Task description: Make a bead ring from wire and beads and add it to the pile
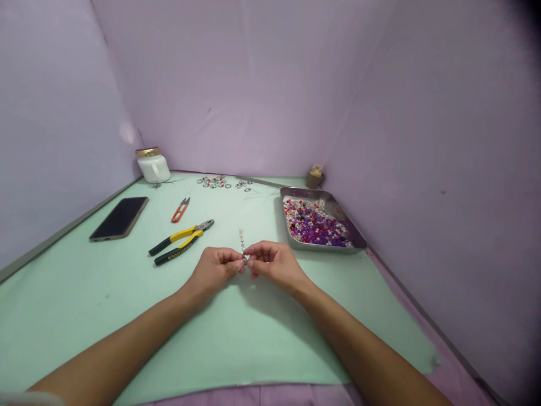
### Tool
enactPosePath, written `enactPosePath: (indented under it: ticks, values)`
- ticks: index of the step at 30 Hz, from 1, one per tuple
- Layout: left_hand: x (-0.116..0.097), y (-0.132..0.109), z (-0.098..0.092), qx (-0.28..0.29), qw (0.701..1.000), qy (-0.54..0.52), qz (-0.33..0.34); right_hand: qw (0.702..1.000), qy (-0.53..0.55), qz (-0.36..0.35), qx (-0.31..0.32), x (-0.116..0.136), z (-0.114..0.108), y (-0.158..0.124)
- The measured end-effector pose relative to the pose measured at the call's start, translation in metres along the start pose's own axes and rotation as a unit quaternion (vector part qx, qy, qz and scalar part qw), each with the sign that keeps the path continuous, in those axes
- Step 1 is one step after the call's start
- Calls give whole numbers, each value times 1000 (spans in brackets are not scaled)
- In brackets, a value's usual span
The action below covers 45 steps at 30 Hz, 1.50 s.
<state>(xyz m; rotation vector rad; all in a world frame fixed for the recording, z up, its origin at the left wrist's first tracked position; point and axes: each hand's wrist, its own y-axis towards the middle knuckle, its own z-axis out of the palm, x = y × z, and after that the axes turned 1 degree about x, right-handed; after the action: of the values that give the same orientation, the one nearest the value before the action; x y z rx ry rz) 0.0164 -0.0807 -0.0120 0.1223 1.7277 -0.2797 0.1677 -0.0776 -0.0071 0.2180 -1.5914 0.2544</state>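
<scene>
Thin strand of small clear and pale gold beads point(242, 239), one: held between the person's two hands, near the middle of the tabletop point(253, 344), which is covered with a pale green sheet. Its free end points away from the person.

Left hand point(214, 269), bare: thumb and forefinger pressed together, pinching the strand's near end.

Right hand point(279, 265), bare: fingers curled, thumb and forefinger pinching at the same end; the exact contact is too small for me to tell.

Rectangular grey metal tray point(327, 248), one: to the right, beyond the right hand, holding loose purple, red, clear and black beads point(315, 230).

Pliers with yellow-and-black handles point(196, 232), one: left of the strand, near the left hand.

Small orange-handled snips point(181, 210), one: behind the pliers.

Dark-screened phone point(120, 219), one: lying flat, far left.

White jar with gold lid point(154, 168), one: back left corner.

Small beaded rings point(216, 181), several: grouped along the back.

Little brown pot point(314, 180), one: behind the tray.
</scene>
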Motion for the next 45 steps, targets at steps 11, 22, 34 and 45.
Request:
enactPosePath:
  ticks: [11,22,34,45]
  values:
    - [-2,-1,-1,-7,999,29,-34,992,111,67,8,-5,-1,1]
    - [-3,-2,0,2,999,29,-23,996,53,76,-6,-2,-1,1]
    - [-1,-2,-1,11,1000,20,-14,998,13,62,-26,-3,1,1]
    - [-10,-4,-2,20,998,49,-15,999,-30,24,-26,-7,4,-1]
